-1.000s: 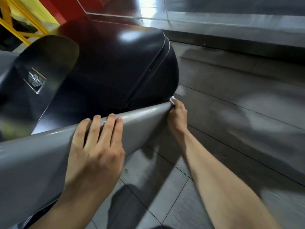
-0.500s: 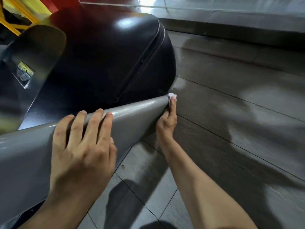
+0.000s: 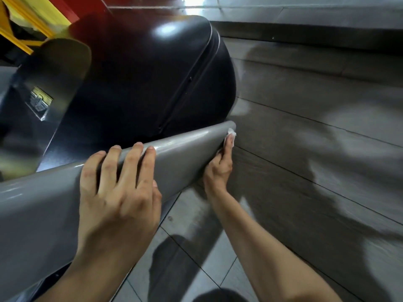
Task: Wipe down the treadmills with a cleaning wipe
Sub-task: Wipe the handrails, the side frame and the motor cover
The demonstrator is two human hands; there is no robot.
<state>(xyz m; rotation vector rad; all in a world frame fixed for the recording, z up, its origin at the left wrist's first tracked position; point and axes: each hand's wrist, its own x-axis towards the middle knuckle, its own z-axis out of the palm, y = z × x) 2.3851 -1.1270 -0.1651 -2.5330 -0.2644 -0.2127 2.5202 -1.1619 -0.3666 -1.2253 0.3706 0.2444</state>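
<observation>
Here right hand (image 3: 219, 165) pinches wipe (image 3: 231, 134) against treadmill rail (image 3: 185, 147) tip; left hand (image 3: 117, 192) spread.

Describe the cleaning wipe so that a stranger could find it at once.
Start at the big glossy black motor cover, then follow the grey side rail below it to its far tip. There the right hand presses a small crumpled wipe, the only white thing among black and grey surfaces.

1. Left hand (image 3: 115, 192) coming in from the near left: bare, no glove, no ring, no watch at the wrist.
2. Right hand (image 3: 219, 168) further off: bare too, short trimmed nails.
3. Both forearms uncovered, no sleeve showing anywhere in view.
</observation>
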